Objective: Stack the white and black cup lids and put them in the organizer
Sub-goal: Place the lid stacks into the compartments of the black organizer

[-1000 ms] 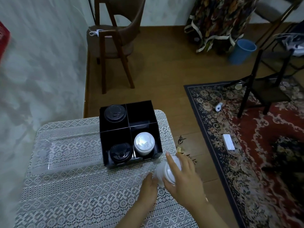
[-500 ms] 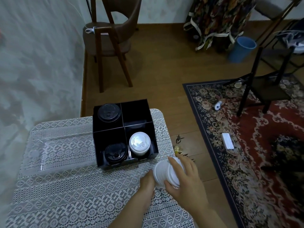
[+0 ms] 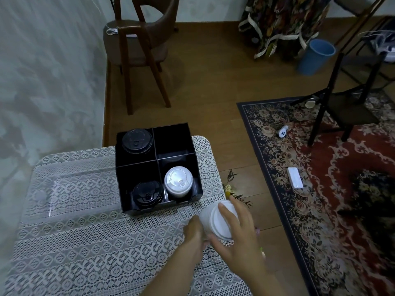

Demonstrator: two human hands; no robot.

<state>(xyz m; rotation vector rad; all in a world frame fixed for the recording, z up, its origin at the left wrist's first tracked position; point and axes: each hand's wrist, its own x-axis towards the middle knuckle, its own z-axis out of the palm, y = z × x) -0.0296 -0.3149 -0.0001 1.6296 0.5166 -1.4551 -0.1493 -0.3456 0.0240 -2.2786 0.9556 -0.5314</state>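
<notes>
While it's tipped on its side by the right edge of the lace-covered table (image 3: 96, 253), the white lid stack (image 3: 215, 223) has the right hand (image 3: 237, 238) wrapped round it, fingers curled over the top lid. The left hand (image 3: 193, 236) sits against its left end with the fingers tucked out of sight, so can't tell how much it's gripping. Just past that is the black organizer (image 3: 149, 211): black lid stack (image 3: 146, 195) near-left, white lids (image 3: 178, 181) near-right, second black stack (image 3: 137, 141) far-left. Clear tray (image 3: 70, 195) lies beside it on the left, wooden chair (image 3: 145, 39) further back.
</notes>
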